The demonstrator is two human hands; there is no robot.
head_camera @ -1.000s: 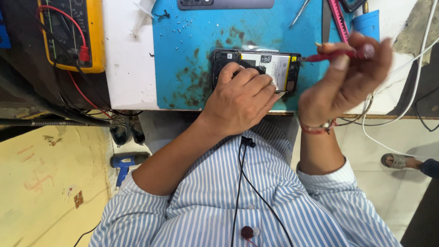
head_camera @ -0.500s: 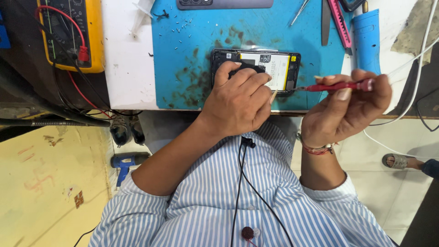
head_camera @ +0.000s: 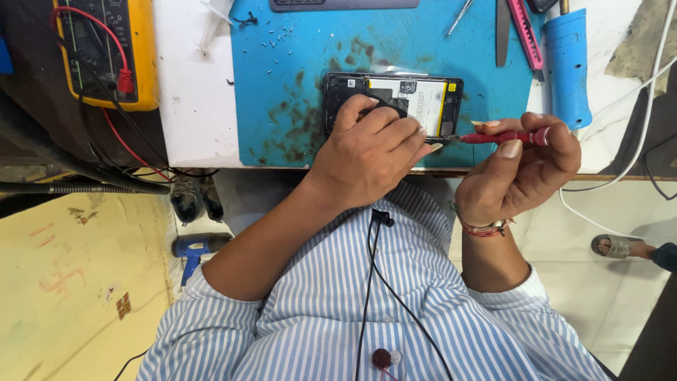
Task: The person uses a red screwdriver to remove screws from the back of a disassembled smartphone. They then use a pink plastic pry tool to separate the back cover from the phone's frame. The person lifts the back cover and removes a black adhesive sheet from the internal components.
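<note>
An opened phone (head_camera: pixel 416 99) with its back off lies on a stained blue mat (head_camera: pixel 296 85) at the bench's near edge; its pale battery shows. My left hand (head_camera: pixel 370 155) presses down on the phone's near left part, fingers curled over it. My right hand (head_camera: pixel 522 166) grips a red-handled screwdriver (head_camera: pixel 504 136) held level, its metal tip touching the phone's lower right corner by my left fingertips.
A yellow multimeter (head_camera: pixel 106 49) with red and black leads sits at the far left. Loose tiny screws (head_camera: pixel 278 35) dot the mat. A blue tool (head_camera: pixel 568 63), a pink knife (head_camera: pixel 525 28) and tweezers (head_camera: pixel 458 17) lie at the back right. White cable (head_camera: pixel 645 106) hangs right. Another person's sandalled foot (head_camera: pixel 620 245) is on the floor.
My right hand has come down and left with the red screwdriver, bringing its tip from above the mat to the phone's lower right corner. My left hand stays on the phone.
</note>
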